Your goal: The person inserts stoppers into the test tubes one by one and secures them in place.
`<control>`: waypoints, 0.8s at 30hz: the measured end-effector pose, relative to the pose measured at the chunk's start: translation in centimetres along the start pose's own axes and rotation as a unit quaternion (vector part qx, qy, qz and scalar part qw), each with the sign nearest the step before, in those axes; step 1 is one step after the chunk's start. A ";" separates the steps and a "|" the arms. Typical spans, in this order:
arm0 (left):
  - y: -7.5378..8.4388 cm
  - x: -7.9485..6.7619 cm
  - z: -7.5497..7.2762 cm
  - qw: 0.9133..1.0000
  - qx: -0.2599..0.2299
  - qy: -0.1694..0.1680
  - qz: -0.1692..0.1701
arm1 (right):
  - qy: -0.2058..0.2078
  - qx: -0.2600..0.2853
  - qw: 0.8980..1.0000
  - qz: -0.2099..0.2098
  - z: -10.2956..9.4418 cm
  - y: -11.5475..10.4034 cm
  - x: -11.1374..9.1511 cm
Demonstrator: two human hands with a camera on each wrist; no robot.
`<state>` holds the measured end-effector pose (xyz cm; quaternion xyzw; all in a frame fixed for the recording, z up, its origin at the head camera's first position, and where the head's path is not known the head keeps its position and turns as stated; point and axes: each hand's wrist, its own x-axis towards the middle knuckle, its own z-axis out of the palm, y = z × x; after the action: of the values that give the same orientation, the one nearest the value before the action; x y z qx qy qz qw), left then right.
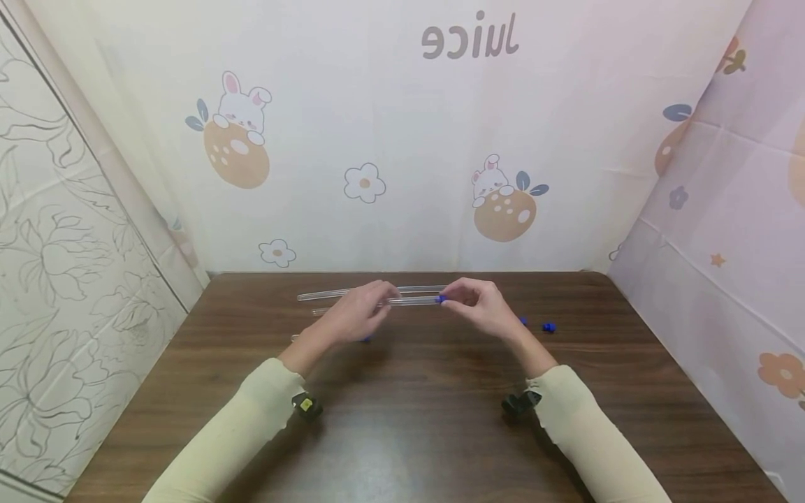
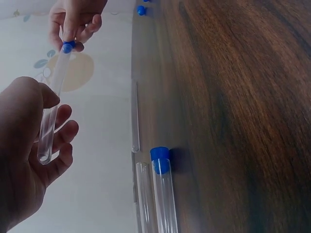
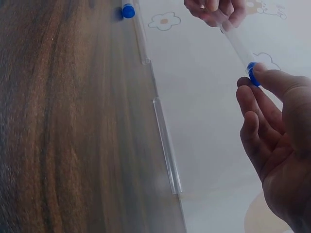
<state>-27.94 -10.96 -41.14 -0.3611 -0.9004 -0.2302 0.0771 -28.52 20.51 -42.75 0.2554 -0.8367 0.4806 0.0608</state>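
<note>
My left hand [image 1: 355, 312] holds a clear test tube [image 1: 415, 301] between thumb and fingers, above the back of the table. At the tube's right end, the thumb and fingers of my right hand [image 1: 481, 305] pinch a blue cap [image 3: 253, 74]. The cap sits at the tube's mouth, and the tube's rounded bottom shows by the left palm in the left wrist view. Below the left hand lie a tube with a blue cap [image 2: 160, 154] in its end and, beside it, an uncapped tube [image 2: 144, 194]. The left hand partly hides these in the head view.
Another clear tube [image 3: 166, 145] lies along the table's back edge. Two loose blue caps, one of them the outer cap [image 1: 549, 327], rest right of the right hand. A printed curtain [image 1: 402, 230] hangs directly behind the brown wooden table [image 1: 402, 419].
</note>
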 end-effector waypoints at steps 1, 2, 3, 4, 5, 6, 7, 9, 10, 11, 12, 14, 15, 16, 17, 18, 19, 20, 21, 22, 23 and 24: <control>0.0 0.0 0.0 1.000 -0.001 0.000 -0.003 | 0.001 0.000 1.000 0.000 0.1 0.0 0.0; 0.0 0.0 0.0 1.000 -0.002 -0.001 -0.005 | 0.002 0.001 1.000 0.000 0.2 0.1 0.0; 0.0 0.1 0.0 1.000 -0.002 -0.001 -0.006 | 0.003 0.000 1.000 0.000 0.3 0.1 0.0; 0.0 0.1 0.0 1.000 0.000 0.000 -0.006 | 0.004 -0.001 1.000 0.001 0.4 0.1 0.0; 0.0 0.1 0.0 1.000 0.003 0.000 -0.005 | 0.003 0.000 1.000 0.001 0.5 0.1 0.1; 0.0 0.1 0.0 1.000 0.006 0.001 -0.005 | 0.002 0.001 1.000 0.002 0.5 0.0 0.1; 0.0 0.1 0.1 1.000 0.008 0.004 -0.003 | 0.001 0.000 1.000 0.001 0.6 0.0 0.1; 0.0 0.0 0.0 1.000 0.014 0.010 0.002 | 0.000 -0.002 1.000 0.002 0.6 -0.1 0.1; 0.0 0.0 0.0 1.000 0.018 0.013 0.006 | -0.001 -0.001 1.000 0.003 0.6 -0.2 0.1; 0.0 0.0 0.1 1.000 0.021 0.016 0.009 | -0.003 0.000 1.000 0.005 0.6 -0.2 0.1; 0.0 -0.1 0.0 1.000 0.021 0.019 0.011 | -0.006 -0.001 1.000 0.006 0.6 -0.3 0.1; -0.1 -0.2 0.0 0.999 0.023 0.024 0.013 | -0.011 -0.001 1.000 0.010 0.6 -0.3 0.1; -0.1 -0.2 0.1 0.999 0.024 0.026 0.014 | -0.015 0.000 1.000 0.010 0.5 -0.3 0.1; -0.1 -0.2 0.1 0.999 0.024 0.027 0.015 | -0.019 0.000 1.000 0.010 0.5 -0.3 0.1; -0.1 -0.3 0.0 0.999 0.024 0.028 0.015 | -0.023 0.000 1.000 0.009 0.4 -0.4 0.1; -0.1 -0.4 0.0 0.999 0.023 0.028 0.014 | -0.025 0.002 1.000 0.008 0.4 -0.4 0.1; -0.2 -0.4 0.0 0.999 0.024 0.028 0.016 | -0.027 0.003 1.000 0.008 0.3 -0.4 0.1; -0.2 -0.4 0.0 0.999 0.024 0.027 0.018 | -0.028 0.004 1.000 0.008 0.3 -0.4 0.1; -0.2 -0.4 0.0 0.999 0.022 0.027 0.019 | -0.029 0.005 1.000 0.007 0.2 -0.4 0.1; -0.2 -0.4 -0.1 0.999 0.020 0.027 0.020 | -0.029 0.004 1.000 0.008 0.2 -0.5 0.1; -0.2 -0.5 -0.2 0.999 0.019 0.026 0.020 | -0.029 0.004 1.000 0.009 0.1 -0.5 0.2; -0.2 -0.5 -0.2 0.999 0.017 0.026 0.021 | -0.029 0.004 1.000 0.011 0.1 -0.5 0.2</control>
<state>-27.76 -11.51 -41.19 -0.3722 -0.8943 -0.2223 0.1111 -28.39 20.15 -42.31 0.2605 -0.8388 0.4771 0.0305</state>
